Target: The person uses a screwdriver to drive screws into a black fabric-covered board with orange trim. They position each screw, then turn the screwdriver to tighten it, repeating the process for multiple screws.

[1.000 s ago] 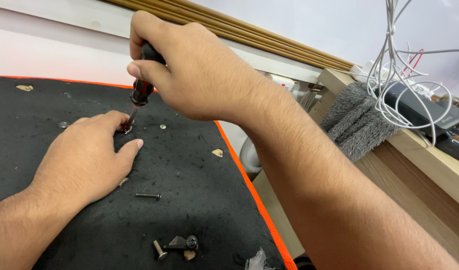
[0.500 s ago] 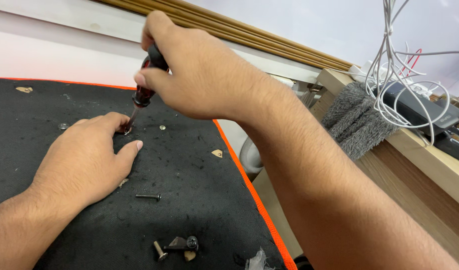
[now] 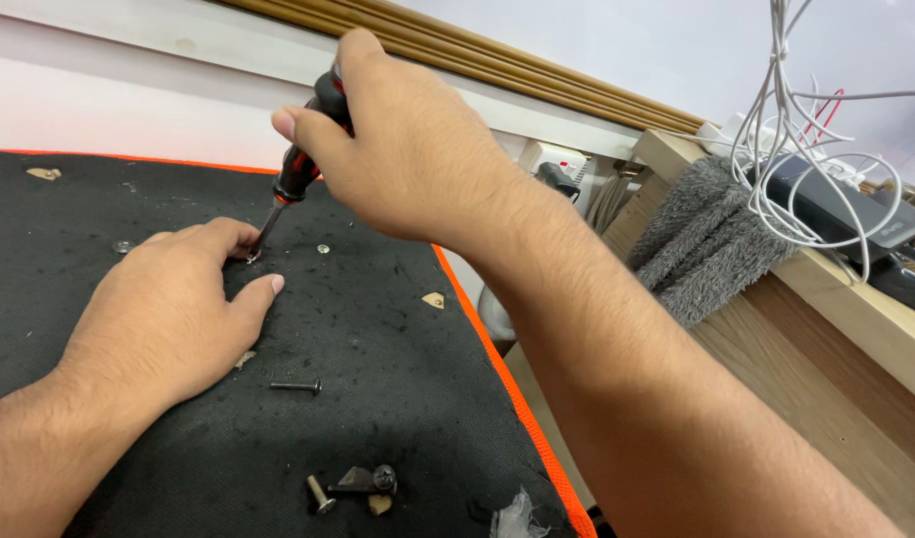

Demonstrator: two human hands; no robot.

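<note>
I see a black fabric panel (image 3: 378, 418) with an orange edge filling most of the view, lying flat under both hands. To the right of the fingers, well apart, there's a wooden ledge (image 3: 856, 329) with a grey fuzzy cloth (image 3: 706, 239) draped over it and a tangle of white cables (image 3: 806, 149) above.

Right hand (image 3: 407, 149) is clenched around a screwdriver (image 3: 300, 169) with a red-and-black handle; thumb and fingers wrap the grip. The shaft tilts down and left, and the tip meets the panel right at the left fingertips.

Left hand (image 3: 168, 314) is flat, palm down on the panel, fingers loosely spread, not grasping anything I can make out. Index finger and thumb sit on either side of the screwdriver tip. What's under the tip is too small to tell.

Loose bits on the panel:
- dark bolt (image 3: 296, 386) just below the left thumb, lying on its side
- cluster of small hardware (image 3: 353, 485) further below, near the panel's bottom edge
- small washer (image 3: 323, 248) just right of the screwdriver tip
- another small metal disc (image 3: 123, 246) left of the left fingers
- tan chip (image 3: 433, 299) near the orange edge
</note>
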